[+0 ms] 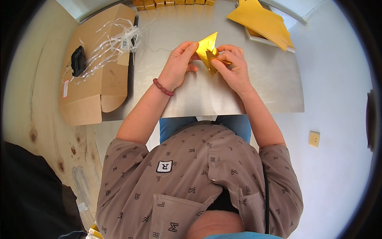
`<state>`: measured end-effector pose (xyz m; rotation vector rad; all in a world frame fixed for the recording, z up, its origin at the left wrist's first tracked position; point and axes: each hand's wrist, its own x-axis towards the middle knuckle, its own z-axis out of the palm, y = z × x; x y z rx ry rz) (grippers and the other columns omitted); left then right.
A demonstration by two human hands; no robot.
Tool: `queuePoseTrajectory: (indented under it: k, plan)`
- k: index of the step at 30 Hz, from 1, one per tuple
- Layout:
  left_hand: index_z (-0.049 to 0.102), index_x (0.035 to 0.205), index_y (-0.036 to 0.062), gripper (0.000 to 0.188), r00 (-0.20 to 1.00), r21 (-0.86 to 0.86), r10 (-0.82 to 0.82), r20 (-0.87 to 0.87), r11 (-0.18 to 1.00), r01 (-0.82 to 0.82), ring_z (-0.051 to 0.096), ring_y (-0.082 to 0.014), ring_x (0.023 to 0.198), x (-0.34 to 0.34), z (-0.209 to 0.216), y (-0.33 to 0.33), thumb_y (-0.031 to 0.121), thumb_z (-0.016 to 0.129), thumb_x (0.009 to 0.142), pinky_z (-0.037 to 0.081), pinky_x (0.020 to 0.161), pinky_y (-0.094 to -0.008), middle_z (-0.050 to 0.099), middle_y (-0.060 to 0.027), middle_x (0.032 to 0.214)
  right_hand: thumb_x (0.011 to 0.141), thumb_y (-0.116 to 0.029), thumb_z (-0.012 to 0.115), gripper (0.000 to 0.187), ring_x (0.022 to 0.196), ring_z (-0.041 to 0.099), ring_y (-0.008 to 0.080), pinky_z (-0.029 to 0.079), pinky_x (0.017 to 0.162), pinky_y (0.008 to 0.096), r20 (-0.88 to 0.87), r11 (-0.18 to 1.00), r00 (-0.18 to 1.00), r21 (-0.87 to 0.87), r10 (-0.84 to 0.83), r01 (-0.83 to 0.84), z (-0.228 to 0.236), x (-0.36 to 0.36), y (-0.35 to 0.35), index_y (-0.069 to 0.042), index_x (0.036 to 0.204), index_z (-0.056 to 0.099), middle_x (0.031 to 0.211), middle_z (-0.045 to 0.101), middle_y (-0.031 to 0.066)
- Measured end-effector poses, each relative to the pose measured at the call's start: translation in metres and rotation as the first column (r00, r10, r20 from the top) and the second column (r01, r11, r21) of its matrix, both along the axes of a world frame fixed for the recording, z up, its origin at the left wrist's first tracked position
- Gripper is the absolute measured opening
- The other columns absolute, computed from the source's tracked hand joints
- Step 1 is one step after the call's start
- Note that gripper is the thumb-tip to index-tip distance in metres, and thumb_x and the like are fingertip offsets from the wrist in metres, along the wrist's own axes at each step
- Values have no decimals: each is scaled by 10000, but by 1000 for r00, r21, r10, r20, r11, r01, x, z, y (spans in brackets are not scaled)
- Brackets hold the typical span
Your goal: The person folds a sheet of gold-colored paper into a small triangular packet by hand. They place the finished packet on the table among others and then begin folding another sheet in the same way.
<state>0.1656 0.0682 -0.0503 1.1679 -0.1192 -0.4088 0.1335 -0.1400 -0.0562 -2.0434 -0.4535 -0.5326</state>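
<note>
A shiny gold foil paper (pixel 206 46), partly folded with a pointed corner at the top, is held above the metal table (pixel 274 81). My left hand (pixel 177 67) pinches its left edge between thumb and fingers. On the other side, my right hand (pixel 235 68) grips a folded part, its thumb pressed along a darker gold flap. Some of the folds are hidden behind my right fingers. A dark red bead bracelet (pixel 163 87) circles my left wrist.
An opened cardboard box (pixel 114 81) lies along the table's left side, with white plastic strips (pixel 93 59) and a black object (pixel 78 61) on it. Gold sheets (pixel 260 24) are piled at the far right. Several gold folded pieces (pixel 170 2) line the far edge.
</note>
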Motion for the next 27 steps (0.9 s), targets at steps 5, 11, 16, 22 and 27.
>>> queuePoseTrajectory:
  k: [5,11,16,22,27]
  plan:
    - [642,1201,106,231,996,-185,-40,-77,982,25,681,-163,1033,1,-2,0,293,547,1105,601,766,-289,694,-26,1115,854,-91,751,112,1097,544,260,488,914,352,-58,995,998,98,3,3,-2,2,-1,-57,830,648,1111,695,76]
    - [615,1230,67,252,994,-250,-61,-94,967,35,690,-240,1082,3,-2,1,272,527,1112,628,862,-361,676,-68,1126,860,-81,738,122,1067,559,254,488,908,353,-61,994,998,104,-15,21,-3,2,-2,-53,823,626,1085,704,74]
    - [603,1194,65,230,993,-279,-75,-90,959,47,678,-238,1099,3,-1,1,261,511,1116,627,910,-388,649,-54,1114,863,-79,735,127,1064,564,252,492,902,352,-66,995,997,100,-25,32,-2,1,-1,-55,817,620,1074,706,74]
    - [591,1157,69,211,991,-275,-75,-113,961,41,670,-234,1103,3,1,1,247,483,1123,623,943,-404,626,-42,1137,859,-74,735,130,1061,570,252,500,889,352,-65,996,997,82,-34,39,-3,2,-1,-56,811,615,1061,708,72]
    - [589,1150,69,207,990,-291,-89,-112,955,52,669,-229,1106,5,-1,2,243,482,1124,612,961,-413,631,-44,1135,856,-70,736,134,1057,573,254,498,890,353,-48,997,998,71,-35,39,-3,2,-1,-58,808,611,1057,710,72]
